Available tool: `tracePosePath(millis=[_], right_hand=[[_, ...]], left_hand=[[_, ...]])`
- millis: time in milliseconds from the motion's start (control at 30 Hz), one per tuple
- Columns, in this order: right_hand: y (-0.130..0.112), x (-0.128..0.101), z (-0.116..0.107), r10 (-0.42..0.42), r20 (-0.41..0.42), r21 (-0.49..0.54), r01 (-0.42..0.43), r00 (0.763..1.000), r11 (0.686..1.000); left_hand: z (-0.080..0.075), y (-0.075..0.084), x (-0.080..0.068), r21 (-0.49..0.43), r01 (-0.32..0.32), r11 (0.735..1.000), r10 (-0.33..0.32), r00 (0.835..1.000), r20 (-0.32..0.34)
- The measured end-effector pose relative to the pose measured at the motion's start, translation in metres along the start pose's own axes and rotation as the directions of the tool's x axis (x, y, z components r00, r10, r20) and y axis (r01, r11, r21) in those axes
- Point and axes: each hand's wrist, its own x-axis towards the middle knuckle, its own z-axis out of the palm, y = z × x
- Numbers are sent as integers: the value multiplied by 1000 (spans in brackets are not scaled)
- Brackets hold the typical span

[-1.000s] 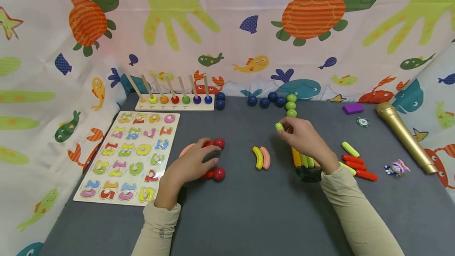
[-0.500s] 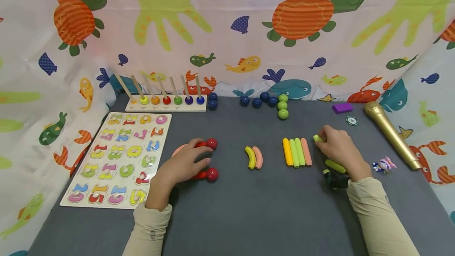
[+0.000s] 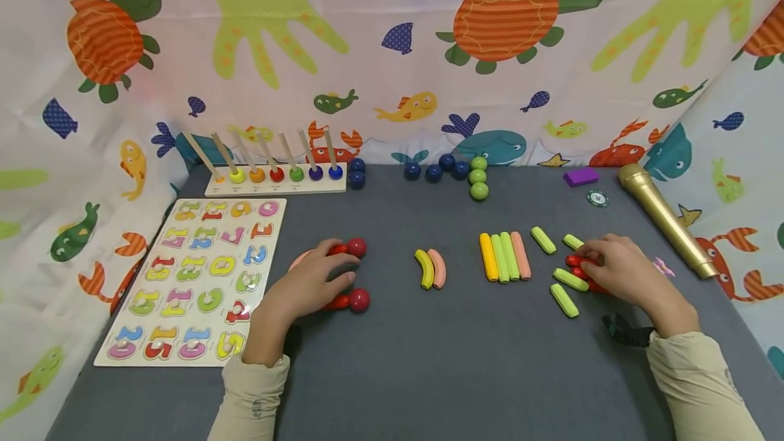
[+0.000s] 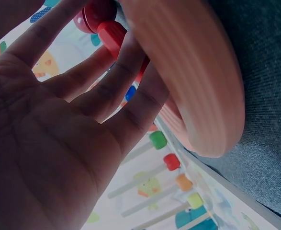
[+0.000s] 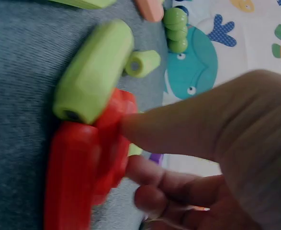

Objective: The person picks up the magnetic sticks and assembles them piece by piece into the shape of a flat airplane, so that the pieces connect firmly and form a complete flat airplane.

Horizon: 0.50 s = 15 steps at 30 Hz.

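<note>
On the table, the left hand (image 3: 312, 282) rests between two red balls (image 3: 358, 273), fingers (image 4: 130, 81) loosely curled over a peach disc (image 4: 197, 81). Far right, the right hand (image 3: 615, 271) has fingers (image 5: 178, 124) touching the red sticks (image 5: 90, 163), which lie crosswise just under them; whether they grip, I cannot tell.

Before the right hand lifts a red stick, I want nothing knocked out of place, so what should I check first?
1. Right hand on the red sticks: ok, thumb and fingers touch them.
2. Grip closed round one stick: cannot tell.
3. Green stick free of the red ones: not ok, it lies against them.
4. Row of four sticks out of the way: ok, it lies apart to the side.
5. Left hand steady: ok, it rests on the red ball pieces.
6. Gold microphone apart from the hand: ok.
</note>
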Motion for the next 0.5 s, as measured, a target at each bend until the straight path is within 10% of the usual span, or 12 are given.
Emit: tracePosePath(millis=[500], right_hand=[[-6,13,-5,45,75,34,-48,996,998]], left_hand=[[0,-6,-1,-5,-20,1000,20,1000,-9]])
